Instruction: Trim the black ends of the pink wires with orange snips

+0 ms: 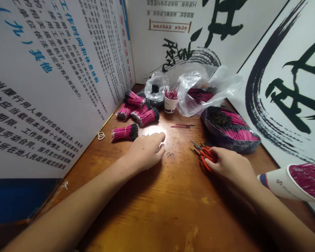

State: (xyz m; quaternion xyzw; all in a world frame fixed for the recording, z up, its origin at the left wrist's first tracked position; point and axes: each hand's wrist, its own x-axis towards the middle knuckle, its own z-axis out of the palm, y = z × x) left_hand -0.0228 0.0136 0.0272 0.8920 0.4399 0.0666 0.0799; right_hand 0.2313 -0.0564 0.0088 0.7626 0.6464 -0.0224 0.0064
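Observation:
My right hand (229,164) is closed around the handles of orange-handled pliers (205,158), whose pointed jaws aim up and to the left. Short black pieces (206,144) lie just behind the pliers. Over the middle of the table, my left hand (147,149) is curled with thumb and fingers close together; what is in it, if anything, is hidden. A banded bundle of pink wires with black ends (124,133) lies just beyond that hand. Between the hands and farther back are a few loose pink and black wires (182,126). Tiny dark bits are scattered on the wood.
More wire bundles (140,108) are stacked at the back left, beside a paper cup of wires (170,104). Clear plastic bags (185,101) and a dark bag of wires (232,131) stand behind. Another paper cup (280,180) leans in at right. Printed panels (94,52) border the table.

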